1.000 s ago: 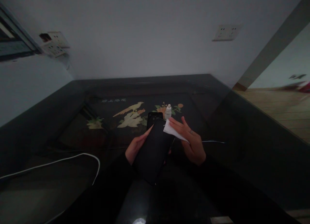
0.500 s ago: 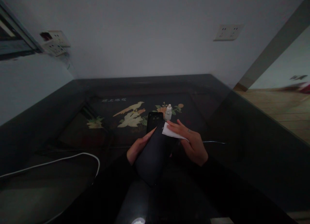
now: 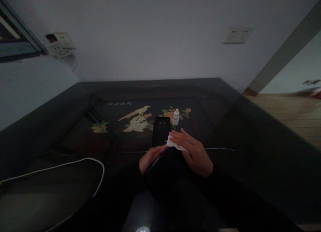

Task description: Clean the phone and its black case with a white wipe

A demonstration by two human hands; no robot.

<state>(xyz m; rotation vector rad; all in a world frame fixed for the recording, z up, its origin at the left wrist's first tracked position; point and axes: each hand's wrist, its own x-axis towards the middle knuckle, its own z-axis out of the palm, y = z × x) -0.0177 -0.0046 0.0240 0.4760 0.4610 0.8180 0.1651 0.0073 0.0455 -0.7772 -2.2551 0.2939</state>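
Observation:
My left hand [image 3: 151, 157] grips the left edge of a flat black slab shaped like a tablet [image 3: 163, 173], thumb along its side. The slab is tilted and so dark that its lower end merges with my sleeves. My right hand [image 3: 197, 154], a ring on one finger, presses a folded white wipe [image 3: 175, 144] against the slab's upper end. Just beyond, a black phone [image 3: 161, 130] lies flat on the table. A small clear dropper bottle [image 3: 176, 118] with a white cap stands upright to the phone's right.
The dark glossy table [image 3: 220, 111] bears a bird-and-flower picture [image 3: 136, 120]. A white cable [image 3: 62, 165] curves across its left side. A wall rises behind, with a socket [image 3: 237, 35] at right and more sockets [image 3: 60, 48] at left.
The slab has tipped and come lower, turning darker and uncovering more of the phone. Both hands moved with it, the left to the right and the right slightly nearer, still holding the wipe.

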